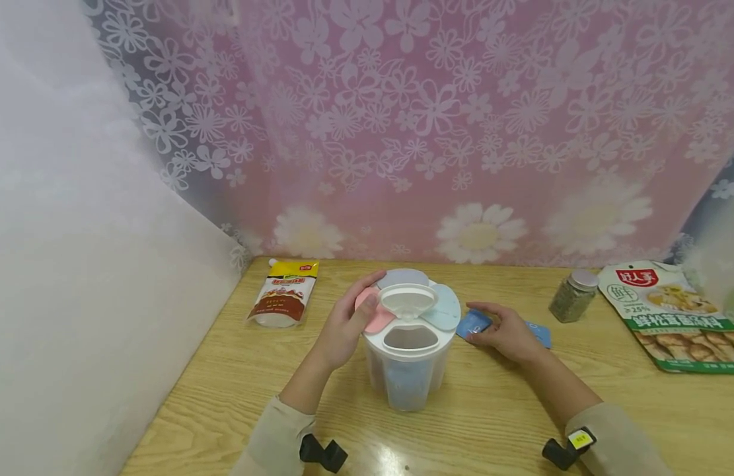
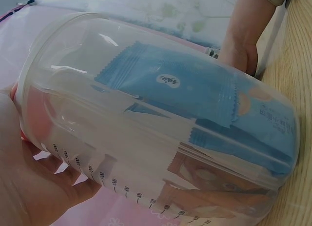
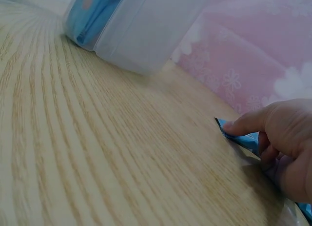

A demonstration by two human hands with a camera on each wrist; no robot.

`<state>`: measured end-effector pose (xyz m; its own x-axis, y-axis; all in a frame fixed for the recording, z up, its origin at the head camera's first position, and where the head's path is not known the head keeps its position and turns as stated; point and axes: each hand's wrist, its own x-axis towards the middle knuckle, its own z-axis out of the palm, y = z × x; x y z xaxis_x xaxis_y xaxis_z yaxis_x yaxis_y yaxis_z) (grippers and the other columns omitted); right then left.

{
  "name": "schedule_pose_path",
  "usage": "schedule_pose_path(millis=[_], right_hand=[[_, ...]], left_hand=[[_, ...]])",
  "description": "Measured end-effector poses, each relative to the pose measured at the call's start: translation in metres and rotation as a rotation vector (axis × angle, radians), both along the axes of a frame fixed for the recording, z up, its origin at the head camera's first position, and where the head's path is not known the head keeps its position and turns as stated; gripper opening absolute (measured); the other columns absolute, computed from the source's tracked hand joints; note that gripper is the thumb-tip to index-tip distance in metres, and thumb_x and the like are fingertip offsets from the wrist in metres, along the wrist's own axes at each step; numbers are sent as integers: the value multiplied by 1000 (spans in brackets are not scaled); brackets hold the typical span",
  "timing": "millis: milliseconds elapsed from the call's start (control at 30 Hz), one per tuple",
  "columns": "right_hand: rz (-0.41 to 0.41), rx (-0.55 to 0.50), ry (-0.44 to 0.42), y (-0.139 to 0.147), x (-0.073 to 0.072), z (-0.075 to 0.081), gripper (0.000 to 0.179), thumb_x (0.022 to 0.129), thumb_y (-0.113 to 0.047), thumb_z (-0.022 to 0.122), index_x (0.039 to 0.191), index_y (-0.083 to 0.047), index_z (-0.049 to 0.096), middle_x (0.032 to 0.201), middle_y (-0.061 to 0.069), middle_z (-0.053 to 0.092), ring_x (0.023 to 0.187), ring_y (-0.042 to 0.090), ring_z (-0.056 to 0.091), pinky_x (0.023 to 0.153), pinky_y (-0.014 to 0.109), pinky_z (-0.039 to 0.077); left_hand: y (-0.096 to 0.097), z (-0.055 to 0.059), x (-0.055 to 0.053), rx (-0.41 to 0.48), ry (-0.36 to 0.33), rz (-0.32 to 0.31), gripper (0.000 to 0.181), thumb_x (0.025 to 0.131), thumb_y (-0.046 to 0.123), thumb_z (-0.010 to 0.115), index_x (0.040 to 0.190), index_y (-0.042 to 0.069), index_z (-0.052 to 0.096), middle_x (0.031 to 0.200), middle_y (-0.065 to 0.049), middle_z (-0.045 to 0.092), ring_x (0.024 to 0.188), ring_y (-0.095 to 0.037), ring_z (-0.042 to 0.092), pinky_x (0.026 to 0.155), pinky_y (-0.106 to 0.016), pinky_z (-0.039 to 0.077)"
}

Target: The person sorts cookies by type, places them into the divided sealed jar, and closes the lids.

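A clear divided storage container [image 1: 376,370] stands upright on the table, with pink, grey and light blue flaps on its white lid. Its front opening is uncovered. Blue packets [image 2: 180,84] lie in one compartment and brownish packets [image 2: 204,187] in another. My left hand [image 1: 345,327] grips the lid's left edge, its thumb on the pink flap [image 1: 375,311]. To the right of the container, my right hand [image 1: 509,334] pinches a blue packet [image 1: 474,322] by its edge, close to the tabletop. Another blue packet [image 1: 540,334] lies partly hidden behind that hand.
A stand-up pouch [image 1: 283,294] with a yellow top lies at the back left. A glass jar of dried herbs [image 1: 573,297] stands at the back right, beside a large green-and-white mushroom bag [image 1: 670,317]. A flowered curtain [image 1: 367,132] hangs behind the wooden table [image 1: 236,410].
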<state>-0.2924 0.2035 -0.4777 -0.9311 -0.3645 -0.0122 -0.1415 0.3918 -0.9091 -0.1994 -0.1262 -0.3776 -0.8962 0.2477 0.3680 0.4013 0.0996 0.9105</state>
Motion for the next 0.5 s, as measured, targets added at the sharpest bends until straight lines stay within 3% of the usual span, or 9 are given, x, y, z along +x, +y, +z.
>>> schedule_pose_path(millis=[100,200,233,300,367,500], right_hand=[[-21,4,9,-1,-2,0,75,80,-8,83,145,0,47,88,16,65,55,6,44,50,21,41],[-41,33,38,-1,-3,1,71,82,-11,82,144,2,49,135,30,53,81,13,55,63,19,46],[-49,46,48,-2,-4,1,70,83,-13,82,143,2,49,143,31,47,90,16,57,67,19,47],[-74,82,64,-2,-4,1,66,86,-18,80,142,0,51,143,33,47,102,20,58,73,19,49],[-100,94,45,-2,-4,1,64,88,-23,78,142,-2,52,138,31,51,101,19,60,72,21,51],[-138,44,-50,1,-5,-1,64,90,-31,76,143,-6,51,126,19,62,79,8,56,64,24,49]], left_hand=[[0,0,0,-1,4,3,55,104,44,46,150,13,44,144,-14,54,131,-27,51,112,-49,39],[0,0,0,-5,10,7,55,104,45,46,150,14,44,144,-15,54,131,-27,51,112,-49,40],[0,0,-1,-6,9,7,55,104,45,46,150,14,44,143,-14,55,131,-27,51,112,-48,40],[0,0,-1,-6,10,5,55,104,45,46,150,14,44,144,-14,54,132,-27,51,112,-49,39],[0,-1,-1,-3,7,2,55,105,44,46,150,14,44,145,-14,54,132,-27,50,112,-49,39],[0,-1,-1,-2,3,1,54,105,43,46,150,14,44,146,-14,52,133,-28,49,113,-49,38]])
